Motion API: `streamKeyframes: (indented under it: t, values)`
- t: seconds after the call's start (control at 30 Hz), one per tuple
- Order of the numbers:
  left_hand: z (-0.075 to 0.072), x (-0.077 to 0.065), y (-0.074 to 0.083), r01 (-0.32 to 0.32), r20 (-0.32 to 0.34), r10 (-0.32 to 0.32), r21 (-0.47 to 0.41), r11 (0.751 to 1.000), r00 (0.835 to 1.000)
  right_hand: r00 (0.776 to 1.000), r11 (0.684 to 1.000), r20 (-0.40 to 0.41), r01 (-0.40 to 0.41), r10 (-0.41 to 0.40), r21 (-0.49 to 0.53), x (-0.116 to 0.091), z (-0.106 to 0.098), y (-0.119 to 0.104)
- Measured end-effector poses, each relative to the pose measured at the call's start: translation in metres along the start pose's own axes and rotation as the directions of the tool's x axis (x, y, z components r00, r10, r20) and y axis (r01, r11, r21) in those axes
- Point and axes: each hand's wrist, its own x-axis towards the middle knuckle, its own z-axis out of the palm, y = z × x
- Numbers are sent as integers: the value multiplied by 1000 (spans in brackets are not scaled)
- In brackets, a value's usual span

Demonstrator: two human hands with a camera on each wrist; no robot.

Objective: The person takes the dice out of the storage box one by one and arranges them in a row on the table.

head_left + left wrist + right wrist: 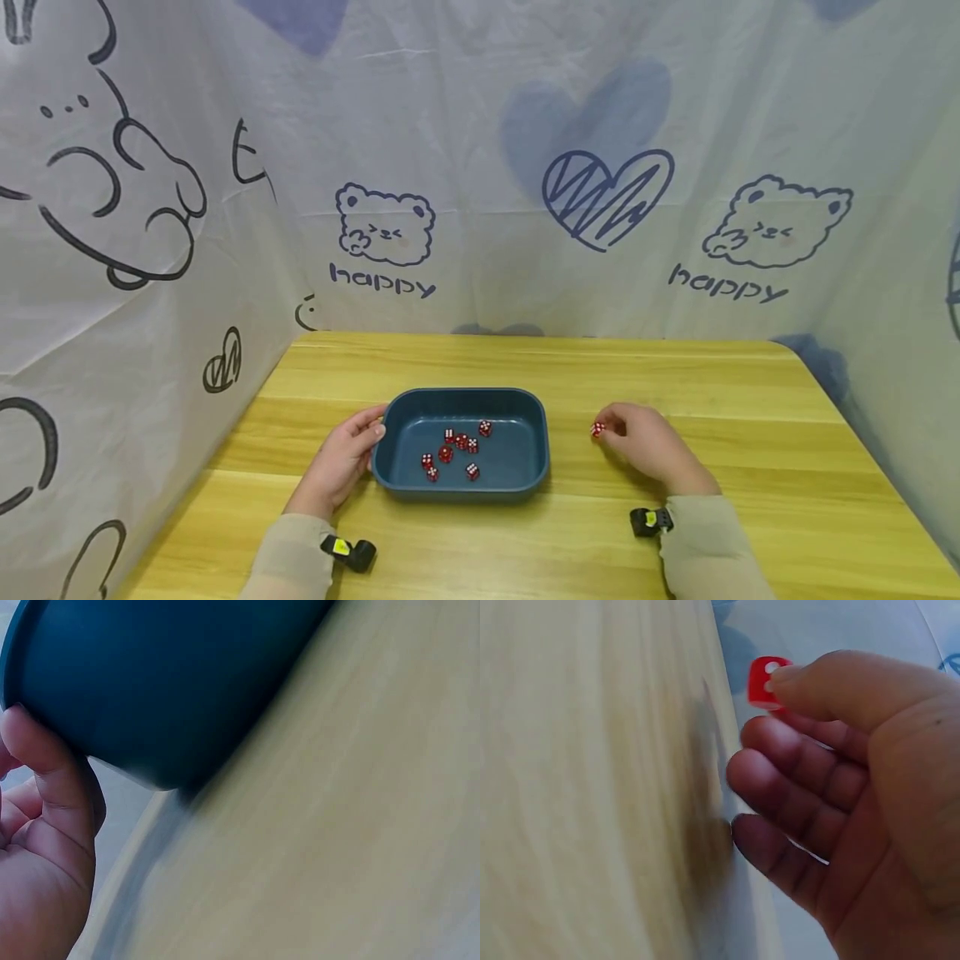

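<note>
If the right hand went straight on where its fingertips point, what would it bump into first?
Probably the right side of the blue tray, with the red die in the right hand leading. The hand's height is hard to judge, so it might pass above.

"happy" (382,282) under left bear drawing (386,227), "happy" (727,284) under right bear drawing (780,225), both on cloth backdrop (480,283)

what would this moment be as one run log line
left hand: holds tray by its left end | right hand: pinches one die, right of tray | other dice: lying in tray
</note>
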Motion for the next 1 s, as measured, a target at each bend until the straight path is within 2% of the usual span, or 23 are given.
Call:
streamKeyframes:
  t: [0.43, 1.0]
  values:
    - [-2, -2, -6, -12, 0, 12, -6, 1000, 1000, 998, 999, 60, -31, 28, 40, -3, 3, 4]
    - [0, 0, -4, -16, -3, 16, -2, 1000, 1000, 998, 997, 51, -26, 23, 71, -5, 6, 8]
